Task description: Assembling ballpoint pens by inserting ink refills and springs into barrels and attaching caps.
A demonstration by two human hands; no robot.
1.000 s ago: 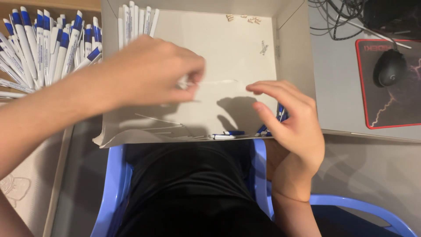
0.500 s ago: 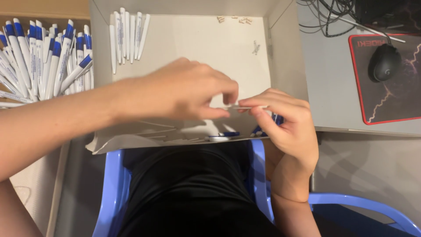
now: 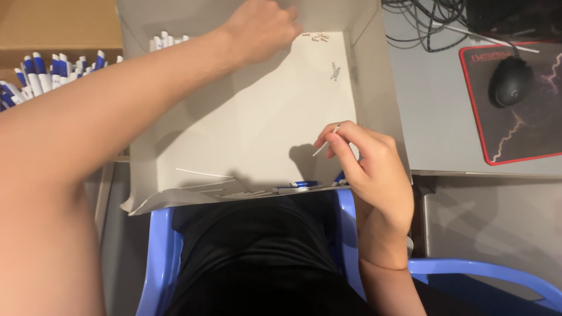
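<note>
While left hand (image 3: 260, 29) reaches box (image 3: 252, 117) far wall, grip unclear, right hand (image 3: 369, 169) pinches thin, perhaps refill, rod (image 3: 326, 142).

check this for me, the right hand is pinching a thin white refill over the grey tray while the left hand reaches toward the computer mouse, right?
Not quite. The head view shows the left hand reaching to the tray's far end, near the small white tips, not toward the computer mouse, which sits untouched on its pad. The rest holds: the right hand pinches a thin white refill over the grey tray.

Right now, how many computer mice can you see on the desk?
1. The black mouse sits on the red-edged mouse pad at the upper right, beside the open cardboard box. Nothing suggests another, though the desk continues out of frame.
</note>
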